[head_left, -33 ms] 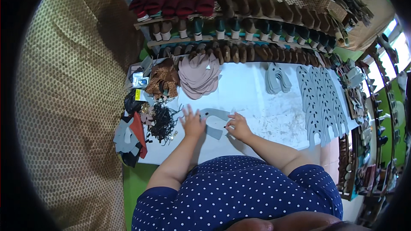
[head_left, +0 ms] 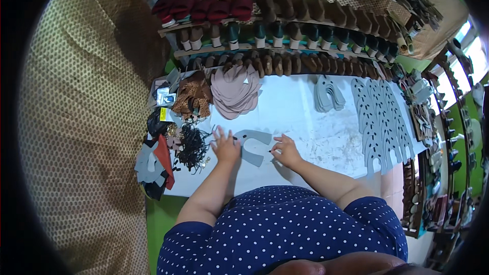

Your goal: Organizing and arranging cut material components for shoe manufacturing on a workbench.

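Observation:
A grey horseshoe-shaped shoe-upper piece (head_left: pixel 253 159) lies flat on the white table in front of me, its opening to the right. Small black pieces (head_left: pixel 244 136) show on its upper left part. My left hand (head_left: pixel 225 145) rests at the curved left end of this cutout, fingers spread and palm down. Just right of the opening, my right hand (head_left: pixel 287 152) is apart from the cutout, thumb and forefinger pinched on a tiny black piece (head_left: pixel 270 151). Its exact kind is too small to tell.
Left of my hands lie a tangle of black strips (head_left: pixel 193 145) and stacked pink cutouts (head_left: pixel 235 91). Brown patterned pieces (head_left: pixel 192 94) sit beside these. Stacked grey cutouts (head_left: pixel 328 94) and rows of black-marked grey ones (head_left: pixel 379 117) lie to the right. Shoe shelves (head_left: pixel 285 46) line the back.
My right hand has come away from the grey cutout's open end and sits slightly right of it. The left hand has shifted a little to the left.

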